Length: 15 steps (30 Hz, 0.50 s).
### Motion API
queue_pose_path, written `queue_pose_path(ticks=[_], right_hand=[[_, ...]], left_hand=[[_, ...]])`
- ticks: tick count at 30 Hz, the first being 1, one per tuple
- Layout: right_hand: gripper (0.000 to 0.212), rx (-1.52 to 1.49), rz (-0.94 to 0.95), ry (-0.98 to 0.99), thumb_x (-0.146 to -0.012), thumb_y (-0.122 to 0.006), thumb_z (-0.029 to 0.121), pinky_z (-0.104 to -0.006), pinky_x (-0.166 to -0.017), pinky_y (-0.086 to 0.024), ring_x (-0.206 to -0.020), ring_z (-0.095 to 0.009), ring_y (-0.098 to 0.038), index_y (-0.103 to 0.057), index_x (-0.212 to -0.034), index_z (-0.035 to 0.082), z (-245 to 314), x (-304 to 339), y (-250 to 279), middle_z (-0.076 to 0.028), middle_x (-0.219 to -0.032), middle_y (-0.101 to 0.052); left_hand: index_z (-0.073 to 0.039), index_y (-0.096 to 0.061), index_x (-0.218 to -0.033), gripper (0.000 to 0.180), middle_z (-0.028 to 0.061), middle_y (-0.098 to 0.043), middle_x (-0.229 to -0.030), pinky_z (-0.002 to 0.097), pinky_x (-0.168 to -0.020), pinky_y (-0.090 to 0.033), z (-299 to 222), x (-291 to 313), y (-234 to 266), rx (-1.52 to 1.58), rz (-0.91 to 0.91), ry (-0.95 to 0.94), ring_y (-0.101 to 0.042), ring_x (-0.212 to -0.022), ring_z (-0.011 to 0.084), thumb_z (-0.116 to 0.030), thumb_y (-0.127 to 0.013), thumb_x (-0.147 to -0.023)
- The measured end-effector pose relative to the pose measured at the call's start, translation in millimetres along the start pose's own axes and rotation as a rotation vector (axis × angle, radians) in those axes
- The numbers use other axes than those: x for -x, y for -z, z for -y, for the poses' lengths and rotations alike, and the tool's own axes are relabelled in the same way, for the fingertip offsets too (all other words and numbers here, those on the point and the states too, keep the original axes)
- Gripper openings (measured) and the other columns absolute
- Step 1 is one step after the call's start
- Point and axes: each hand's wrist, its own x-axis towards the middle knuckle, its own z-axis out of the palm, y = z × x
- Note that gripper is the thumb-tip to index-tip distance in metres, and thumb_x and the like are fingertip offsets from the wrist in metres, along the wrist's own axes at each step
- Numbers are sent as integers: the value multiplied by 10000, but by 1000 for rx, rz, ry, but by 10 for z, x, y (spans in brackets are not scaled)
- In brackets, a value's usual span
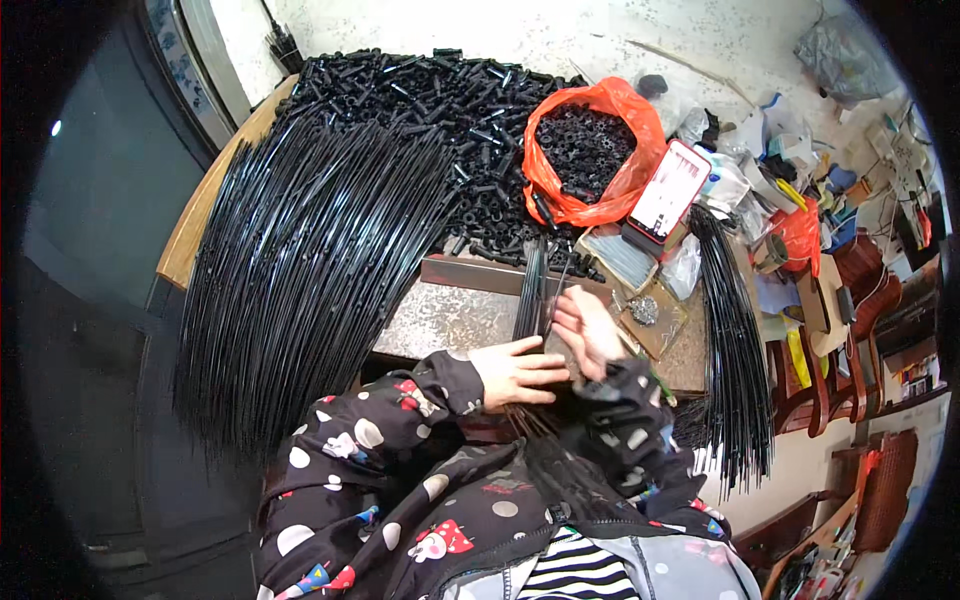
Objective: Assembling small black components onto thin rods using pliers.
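A narrow bunch of thin black rods (530, 300) runs from the table's front edge toward my lap, its far ends by a dark metal bar (470, 272). Across the bunch lies my left hand (518, 374), its fingers stretched out and a little apart. Just right of it, my right hand (588, 328) is raised with its fingers drawn together on one thin black rod (560, 288), which points up and away. Where the rods pass below my hands, my sleeves partly hide them.
A big fan of black rods (310, 270) covers the left side; another bundle (732, 360) hangs off the right edge. Behind are heaped black plastic tubes (440, 110), an orange bag (595, 212) of small black parts and a propped phone (670, 192). Clutter fills the right.
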Motion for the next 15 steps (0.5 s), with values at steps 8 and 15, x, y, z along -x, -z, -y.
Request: queue_pose_path(ticks=[8,15], right_hand=[[476,-29,239,548,-880,-456,232,-344,-933,-334,-1055,-229,-457,-277,-1281,48,183,-197,-522,-128,-1228,-396],[248,-6,-96,-40,-836,-550,192,-250,-506,-457,-633,-133,-557,-461,-982,12,-104,-320,-203,-46,-775,-555]], left_hand=[[-113,-543,-1013,393,74,-465,-1172,523,-989,-215,-44,59,22,15,-18,102,-351,-1196,253,-255,-586,-650],[-96,-610,-911,308,95,-496,-1141,511,-992,-213,83,-80,-71,89,-95,21,-376,-1168,259,-261,-615,-651]])
